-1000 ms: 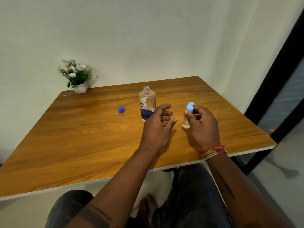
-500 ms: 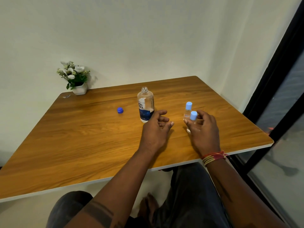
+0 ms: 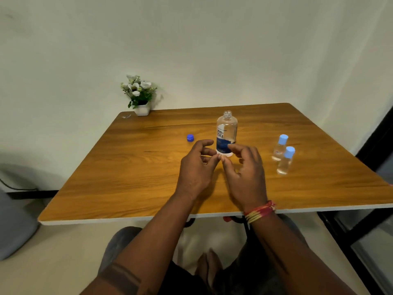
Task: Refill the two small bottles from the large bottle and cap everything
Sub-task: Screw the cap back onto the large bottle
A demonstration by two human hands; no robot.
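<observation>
The large clear bottle (image 3: pixel 226 133) with a blue and white label stands uncapped in the middle of the wooden table (image 3: pixel 127 177). Its dark blue cap (image 3: pixel 190 137) lies on the table to the left of it. Two small clear bottles stand at the right, both with light blue caps on: the farther one (image 3: pixel 279 147) and the nearer one (image 3: pixel 286 160). My left hand (image 3: pixel 196 169) and my right hand (image 3: pixel 244 171) hover side by side just in front of the large bottle, fingers spread, holding nothing. Their fingertips nearly meet.
A small white pot of white flowers (image 3: pixel 140 96) stands at the table's back left corner, with a small metal object (image 3: pixel 126 117) beside it. A dark door frame (image 3: pixel 378 135) runs along the right. My knees are below the table's front edge.
My right hand let go of the nearer small bottle and moved left to the large bottle. My left hand stayed near the large bottle. The view shifted, so the table sits further right.
</observation>
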